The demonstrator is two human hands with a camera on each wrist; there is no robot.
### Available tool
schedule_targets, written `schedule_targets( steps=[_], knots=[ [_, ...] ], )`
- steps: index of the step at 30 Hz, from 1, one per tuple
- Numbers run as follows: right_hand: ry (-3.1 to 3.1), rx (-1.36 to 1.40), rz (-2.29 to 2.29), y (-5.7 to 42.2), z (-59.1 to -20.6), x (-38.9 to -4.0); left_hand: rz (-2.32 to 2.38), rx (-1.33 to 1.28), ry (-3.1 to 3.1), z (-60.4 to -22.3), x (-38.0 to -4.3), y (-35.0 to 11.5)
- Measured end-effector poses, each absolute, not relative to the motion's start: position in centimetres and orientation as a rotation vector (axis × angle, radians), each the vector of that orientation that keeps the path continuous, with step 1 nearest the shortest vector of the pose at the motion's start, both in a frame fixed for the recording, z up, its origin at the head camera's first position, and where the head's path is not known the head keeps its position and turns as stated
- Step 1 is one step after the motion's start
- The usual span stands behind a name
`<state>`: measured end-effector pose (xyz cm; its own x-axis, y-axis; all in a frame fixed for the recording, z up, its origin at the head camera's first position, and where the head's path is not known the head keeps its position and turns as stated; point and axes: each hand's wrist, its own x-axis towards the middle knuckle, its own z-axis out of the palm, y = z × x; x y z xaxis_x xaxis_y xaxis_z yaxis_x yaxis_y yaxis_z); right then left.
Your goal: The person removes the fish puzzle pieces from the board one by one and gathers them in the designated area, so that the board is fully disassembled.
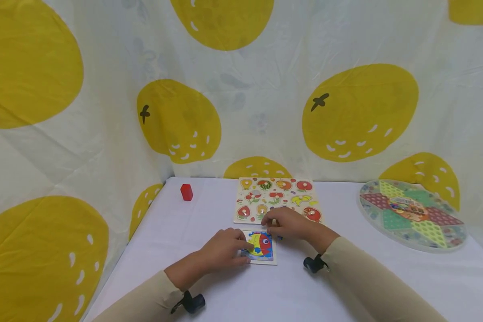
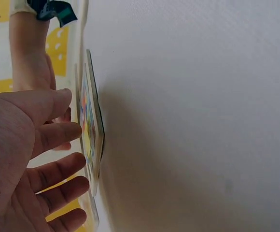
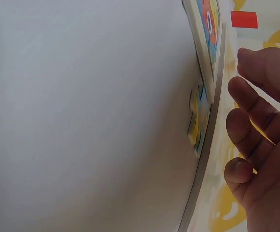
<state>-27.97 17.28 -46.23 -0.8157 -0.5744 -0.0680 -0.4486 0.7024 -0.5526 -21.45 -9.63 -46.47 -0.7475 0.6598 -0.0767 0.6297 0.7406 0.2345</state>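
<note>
Neither hand gripped an object: the left hand (image 1: 225, 250) had its fingers extended and relaxed, and the right hand (image 1: 287, 223) had its fingers loosely bent. Left fingertips were located at the left side of the fish puzzle (image 1: 262, 245), with the index finger over its yellow portion; contact could not be confirmed. Right fingertips were positioned above the puzzle's far right corner. The fish puzzle lay flat on the white table (image 1: 156, 232), in front of the person. One loose puzzle piece (image 3: 198, 121), blue and yellow, lay on the table just beside the puzzle's right edge, beneath the right hand. The fruit board (image 1: 249, 222) lay directly beyond the puzzle. A red block (image 1: 186, 192) stood at far left; a round game board (image 1: 397, 220) lay at far right.
</note>
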Motion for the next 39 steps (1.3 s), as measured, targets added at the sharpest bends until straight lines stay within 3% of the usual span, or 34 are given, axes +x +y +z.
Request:
schedule_targets(
  steps=[39],
  knots=[
    [2.585,-0.883,-0.660,14.2,-47.5,-28.4,0.176,1.037,2.779,-46.5,-21.1,-8.4]
  ],
)
